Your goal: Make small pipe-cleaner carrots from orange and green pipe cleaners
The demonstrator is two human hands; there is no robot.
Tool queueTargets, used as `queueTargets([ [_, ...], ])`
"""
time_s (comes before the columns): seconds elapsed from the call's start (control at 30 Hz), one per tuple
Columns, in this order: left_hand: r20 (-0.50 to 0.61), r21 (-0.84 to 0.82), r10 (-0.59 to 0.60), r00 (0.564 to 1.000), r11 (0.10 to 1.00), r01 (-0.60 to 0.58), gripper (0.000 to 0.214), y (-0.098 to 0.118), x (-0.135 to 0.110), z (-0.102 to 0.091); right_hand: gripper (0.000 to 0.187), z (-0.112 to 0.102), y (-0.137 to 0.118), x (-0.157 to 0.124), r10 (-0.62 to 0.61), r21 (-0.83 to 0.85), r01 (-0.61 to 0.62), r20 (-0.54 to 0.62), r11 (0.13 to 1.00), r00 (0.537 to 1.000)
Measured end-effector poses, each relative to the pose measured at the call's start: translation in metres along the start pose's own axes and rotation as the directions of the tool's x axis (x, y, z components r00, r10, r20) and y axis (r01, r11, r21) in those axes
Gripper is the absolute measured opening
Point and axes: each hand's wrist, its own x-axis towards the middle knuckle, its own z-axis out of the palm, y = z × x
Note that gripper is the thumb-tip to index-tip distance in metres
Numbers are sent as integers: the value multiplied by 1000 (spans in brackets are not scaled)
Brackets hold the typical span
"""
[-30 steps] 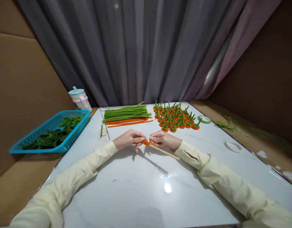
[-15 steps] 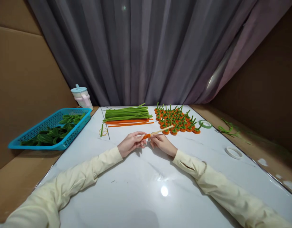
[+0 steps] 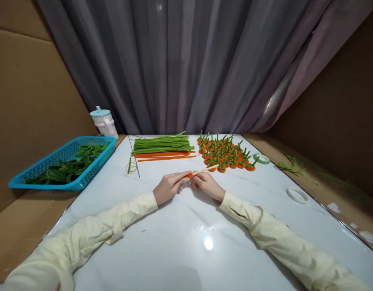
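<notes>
Over the middle of the table, a thin pale wooden stick point(image 3: 208, 169) slants up to the right. Orange pipe cleaner point(image 3: 189, 175) is wound round its lower left end. My right hand point(image 3: 209, 186) is closed on the stick near that winding. My left hand point(image 3: 170, 188) has its fingers together over the orange winding and covers most of it. Just beyond my hands lie a bundle of green pipe cleaners point(image 3: 162, 144) and several orange pipe cleaners point(image 3: 165, 157). Many orange pieces with green stems point(image 3: 225, 153) stand in rows behind my right hand.
At the left a blue basket point(image 3: 80, 185) holds green leaf shapes, with a lidded cup point(image 3: 104, 123) behind it. A short green piece and rubber bands point(image 3: 131, 167) lie left of the bundle. Green tape point(image 3: 262, 159) and a white tape roll point(image 3: 297, 195) are at the right.
My left hand has turned over the orange winding, its fingers now straighter and covering more of it. The stick has tilted slightly lower, and my right hand has barely moved.
</notes>
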Motion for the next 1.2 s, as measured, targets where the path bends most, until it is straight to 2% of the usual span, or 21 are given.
queueTargets([
  [0.1, 18, 270, 253, 967, 930, -249, 38, -8, -1, 0, 25, 1, 1, 0, 4, 5, -4, 11, 1000, 1000],
  [0.17, 51, 356, 324, 945, 878, -321, 39, -12, -2, -1, 25, 2, 2, 0, 6, 0, -6, 6, 1000, 1000],
  [0.37, 76, 435, 380, 922, 819, -374, 39, -14, -3, 0, 25, 3, 7, 1, 2, -31, -3, -16, 1000, 1000],
  [0.53, 139, 612, 446, 884, 663, -431, 38, -17, -3, -1, 29, 3, 4, 0, -12, -98, 12, -2, 995, 1000],
  [0.67, 192, 713, 460, 867, 542, -445, 36, -21, -3, -6, 33, 4, -4, -2, -20, -237, 18, -6, 971, 1000],
  [0.77, 207, 765, 429, 879, 490, -418, 36, -23, -2, -8, 30, 9, -7, -4, -39, -407, 11, -60, 913, 997],
  [0.87, 248, 786, 324, 913, 483, -385, 38, -19, 0, -10, 20, 15, -8, -8, -72, -585, 10, -83, 811, 994],
  [0.97, 313, 774, 194, 930, 514, -369, 38, -8, 3, -15, 13, 18, -9, -12, -133, -719, 69, -34, 692, 990],
  [1.07, 410, 690, 113, 905, 611, -389, 30, 8, 10, -29, 14, 18, -11, -16, -221, -801, 163, 40, 576, 974],
  [1.2, 509, 494, 136, 850, 763, -418, 23, 30, 18, -58, 22, 18, -16, -18, -343, -851, 269, 113, 451, 933],
])
